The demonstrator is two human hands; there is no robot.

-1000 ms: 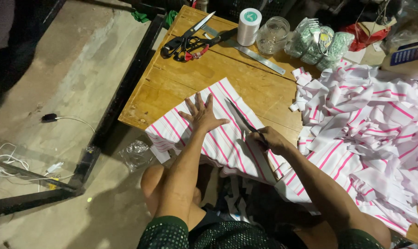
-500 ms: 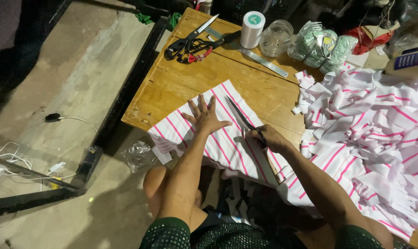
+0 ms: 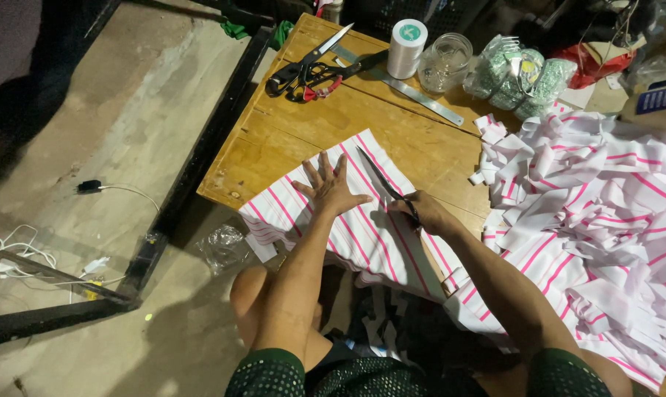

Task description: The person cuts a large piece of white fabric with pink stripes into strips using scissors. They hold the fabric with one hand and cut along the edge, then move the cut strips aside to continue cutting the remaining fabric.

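L hand [image 3: 331,184] lies flat, fingers spread, pressing the pink-striped white cloth [image 3: 347,220] at the wooden table [image 3: 303,125] edge. R hand [image 3: 421,212], just at its 3 o'clock, is clenched round the scissors [image 3: 383,180], blades pointing to 11 o'clock over the cloth. Pile of cut strips [image 3: 590,198] at 3 o'clock; spare shears [image 3: 307,70], thread spool [image 3: 406,48] at 12.

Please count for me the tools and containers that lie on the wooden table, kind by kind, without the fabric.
Scissors: 3, one in the right hand cutting the striped fabric, two lying at the far edge
Metal ruler: 1
Spool of thread: 1
Glass jar: 1
Clear bag of green items: 1
Total: 7
The left hand lies flat on the fabric.
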